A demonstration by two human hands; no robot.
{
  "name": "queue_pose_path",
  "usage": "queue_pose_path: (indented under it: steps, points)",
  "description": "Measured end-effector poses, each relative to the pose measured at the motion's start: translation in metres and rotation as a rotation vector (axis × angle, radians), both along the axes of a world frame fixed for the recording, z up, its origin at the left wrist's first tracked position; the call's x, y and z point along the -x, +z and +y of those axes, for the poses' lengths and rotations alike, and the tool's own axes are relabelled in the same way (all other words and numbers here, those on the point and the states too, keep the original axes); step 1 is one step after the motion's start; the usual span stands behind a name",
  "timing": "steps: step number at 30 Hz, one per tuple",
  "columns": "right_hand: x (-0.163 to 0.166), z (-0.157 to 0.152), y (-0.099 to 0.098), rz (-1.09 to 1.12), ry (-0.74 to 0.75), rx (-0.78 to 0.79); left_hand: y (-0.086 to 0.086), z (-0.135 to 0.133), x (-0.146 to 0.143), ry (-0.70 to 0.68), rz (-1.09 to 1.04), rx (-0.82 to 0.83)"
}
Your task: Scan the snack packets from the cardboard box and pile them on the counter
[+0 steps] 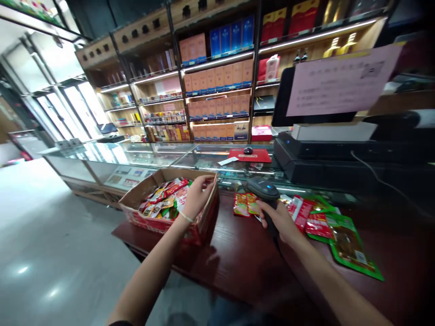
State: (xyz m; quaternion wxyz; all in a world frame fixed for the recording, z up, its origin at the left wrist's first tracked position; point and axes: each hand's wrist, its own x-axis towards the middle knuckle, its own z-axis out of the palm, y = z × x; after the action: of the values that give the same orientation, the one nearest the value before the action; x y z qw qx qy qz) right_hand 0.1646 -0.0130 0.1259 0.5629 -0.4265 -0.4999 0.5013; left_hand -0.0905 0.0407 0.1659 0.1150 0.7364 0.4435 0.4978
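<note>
My right hand (pixel 280 219) is wrapped round the handle of a black barcode scanner (pixel 263 187), which has a small blue light on top. Beneath the scanner's head lie small red and yellow snack packets (pixel 241 204) on the counter. My left hand (pixel 198 195) is at the right-hand rim of an open cardboard box (pixel 204 224), its fingers curled at the edge; part of the grip is hidden. Inside the box are many mixed snack packets (pixel 166 192). To the right of my right hand lie red packets (pixel 302 213) and a green-edged bag (pixel 353 244).
The dark red counter (pixel 234 267) borders a glass display case (pixel 163 154). A black till machine (pixel 312 156) and a monitor with a pink sheet (pixel 340 83) stand at the right. A mouse (pixel 248 150) rests on a red mat (pixel 261 156). Shelves of boxes (pixel 217 104) line the back.
</note>
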Motion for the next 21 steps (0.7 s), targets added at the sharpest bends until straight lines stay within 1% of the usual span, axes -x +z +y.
queue_pose_path:
  steps: [3, 6, 8, 11, 15, 18, 21]
  points:
    - [0.036, 0.01, 0.002, -0.024, 0.064, -0.011, -0.004, 0.009, 0.059, 0.139, 0.018, 0.044]
    - [0.07, 0.021, 0.003, -0.038, 0.116, -0.007, -0.01, 0.02, 0.112, 0.265, 0.047, 0.091]
    - [0.091, 0.028, 0.005, -0.034, 0.145, -0.007, -0.015, 0.027, 0.142, 0.339, 0.076, 0.117]
    - [0.119, 0.038, 0.012, -0.032, 0.18, -0.016, -0.023, 0.04, 0.181, 0.42, 0.108, 0.142]
    - [0.148, 0.05, 0.023, -0.048, 0.229, -0.014, -0.031, 0.062, 0.219, 0.492, 0.16, 0.196]
    - [0.163, 0.06, 0.024, -0.066, 0.261, -0.017, -0.037, 0.081, 0.237, 0.533, 0.266, 0.323]
    - [0.172, 0.065, 0.022, -0.082, 0.273, -0.024, -0.047, 0.099, 0.247, 0.543, 0.416, 0.488]
